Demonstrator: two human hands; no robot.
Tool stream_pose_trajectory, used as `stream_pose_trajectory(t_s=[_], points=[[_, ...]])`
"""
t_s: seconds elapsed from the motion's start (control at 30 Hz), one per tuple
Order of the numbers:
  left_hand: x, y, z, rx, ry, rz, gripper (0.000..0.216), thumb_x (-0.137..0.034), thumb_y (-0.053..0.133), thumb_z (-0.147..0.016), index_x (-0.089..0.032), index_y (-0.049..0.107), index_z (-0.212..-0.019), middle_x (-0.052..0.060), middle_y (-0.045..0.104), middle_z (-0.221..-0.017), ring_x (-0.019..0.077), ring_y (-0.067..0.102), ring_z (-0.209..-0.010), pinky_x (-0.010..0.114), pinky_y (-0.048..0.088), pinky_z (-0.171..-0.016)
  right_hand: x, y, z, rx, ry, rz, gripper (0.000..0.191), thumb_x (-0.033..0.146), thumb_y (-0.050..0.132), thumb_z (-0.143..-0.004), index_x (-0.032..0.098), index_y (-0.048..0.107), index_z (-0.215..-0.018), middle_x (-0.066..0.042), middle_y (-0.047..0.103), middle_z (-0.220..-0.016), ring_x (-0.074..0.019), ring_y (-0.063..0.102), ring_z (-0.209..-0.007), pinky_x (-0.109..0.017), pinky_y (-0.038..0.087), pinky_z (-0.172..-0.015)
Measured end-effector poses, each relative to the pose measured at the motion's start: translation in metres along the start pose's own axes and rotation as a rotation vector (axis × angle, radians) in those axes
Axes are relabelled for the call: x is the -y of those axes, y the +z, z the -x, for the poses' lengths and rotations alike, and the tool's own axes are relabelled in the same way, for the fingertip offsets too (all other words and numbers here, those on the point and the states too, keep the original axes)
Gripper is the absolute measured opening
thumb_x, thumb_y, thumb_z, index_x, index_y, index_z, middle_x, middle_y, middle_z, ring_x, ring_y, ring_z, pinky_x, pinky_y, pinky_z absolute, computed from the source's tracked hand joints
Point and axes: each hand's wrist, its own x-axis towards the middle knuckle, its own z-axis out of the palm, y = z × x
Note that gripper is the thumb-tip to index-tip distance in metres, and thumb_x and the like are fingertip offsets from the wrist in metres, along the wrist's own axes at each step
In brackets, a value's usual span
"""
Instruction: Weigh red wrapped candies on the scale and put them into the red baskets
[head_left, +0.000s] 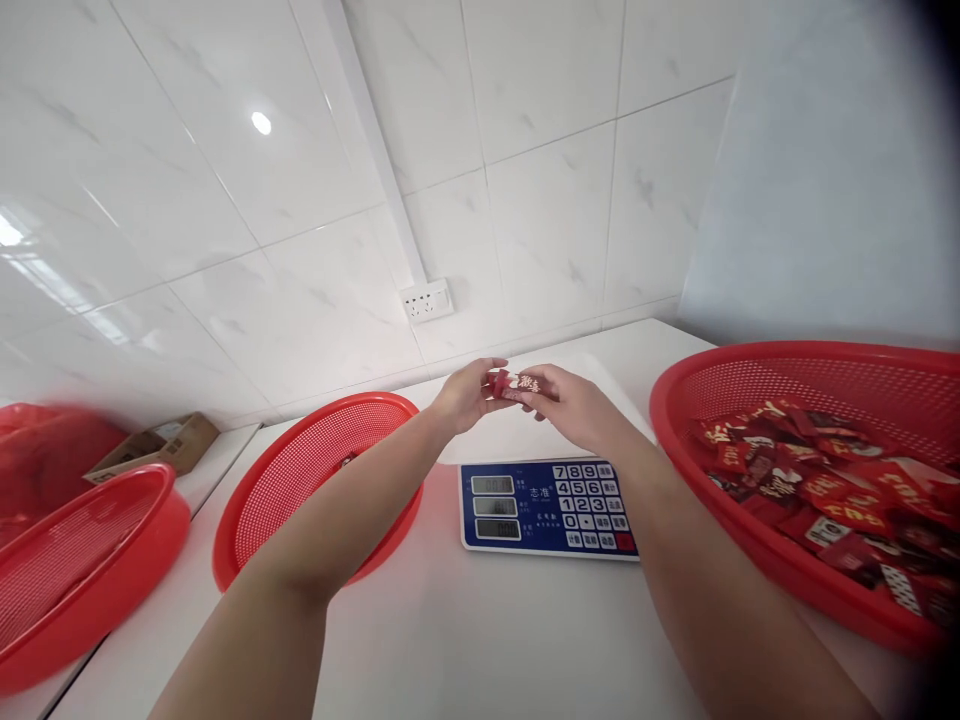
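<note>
Both of my hands meet above the pan of a digital scale with a blue keypad panel. Between them is a small stack of red packets with pale lettering. My left hand grips the packets at their left end, thumb below and fingers above. My right hand has its fingers closed round their right end. How many packets there are I cannot tell. The white weighing pan lies beneath my hands, partly hidden by them.
On the right stands a large red basket heaped with red packets. Left of the scale is another red basket, partly behind my left forearm. A third red basket and a cardboard box are farther left. A tiled wall with a socket rises behind.
</note>
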Motion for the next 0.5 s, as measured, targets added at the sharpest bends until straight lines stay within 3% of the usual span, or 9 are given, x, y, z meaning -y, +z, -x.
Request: stream_pose_trajectory(t_s=[0.1, 0.17, 0.23, 0.33, 0.4, 0.5], points=[[-0.008, -0.004, 0.027, 0.031, -0.012, 0.259, 0.043, -0.046, 0.022, -0.096, -0.016, 0.048, -0.114, 0.011, 0.063, -0.105, 0.0155, 0.064, -0.095, 0.032, 0.053, -0.086, 0.008, 0.015, 0.004, 0.016, -0.026, 0.025, 0.030, 0.031, 0.052, -0.086, 0.022, 0.057, -0.115, -0.001, 0.067, -0.079, -0.0157, 0.062, -0.071, -0.028, 0.046, -0.067], [-0.008, -0.011, 0.045, 0.056, -0.036, 0.389, 0.030, -0.043, 0.043, -0.092, -0.017, 0.052, -0.104, 0.009, 0.065, -0.100, 0.0147, 0.065, -0.090, 0.034, 0.051, -0.089, 0.014, 0.020, 0.008, 0.051, -0.037, 0.026, 0.039, 0.036, 0.053, -0.086, 0.024, 0.052, -0.124, 0.000, 0.067, -0.076, -0.0160, 0.062, -0.070, -0.028, 0.046, -0.065], [-0.004, -0.025, 0.064, 0.008, -0.060, 0.357, 0.021, -0.035, 0.054, -0.087, -0.017, 0.053, -0.098, 0.007, 0.065, -0.096, 0.0143, 0.065, -0.087, 0.035, 0.050, -0.090, 0.018, 0.019, 0.012, 0.090, -0.040, -0.001, 0.049, 0.040, 0.053, -0.086, 0.025, 0.045, -0.133, 0.001, 0.066, -0.074, -0.0159, 0.062, -0.069, -0.028, 0.047, -0.064], [0.008, -0.058, 0.095, -0.173, -0.092, 0.079, 0.021, -0.034, 0.055, -0.085, -0.019, 0.055, -0.099, 0.007, 0.065, -0.099, 0.0180, 0.065, -0.090, 0.037, 0.048, -0.091, 0.023, 0.012, 0.018, 0.066, -0.054, -0.019, 0.049, 0.041, 0.052, -0.087, 0.026, 0.046, -0.133, 0.000, 0.066, -0.076, -0.0160, 0.062, -0.070, -0.029, 0.048, -0.068], [0.018, -0.078, 0.119, -0.244, -0.140, -0.310, 0.032, -0.042, 0.052, -0.084, -0.022, 0.057, -0.109, 0.008, 0.061, -0.115, 0.0230, 0.063, -0.097, 0.040, 0.046, -0.094, 0.026, 0.007, 0.021, 0.012, -0.068, 0.000, 0.044, 0.039, 0.052, -0.087, 0.025, 0.051, -0.129, -0.001, 0.067, -0.078, -0.0165, 0.062, -0.072, -0.030, 0.048, -0.070], [0.035, -0.086, 0.160, -0.101, -0.202, -0.634, 0.061, -0.055, 0.047, -0.083, -0.030, 0.039, -0.138, 0.008, 0.033, -0.150, 0.0319, 0.048, -0.122, 0.046, 0.040, -0.099, 0.035, 0.002, 0.027, -0.056, -0.093, 0.046, 0.038, 0.036, 0.053, -0.086, 0.025, 0.056, -0.123, -0.002, 0.067, -0.080, -0.0162, 0.062, -0.070, -0.030, 0.047, -0.068]])
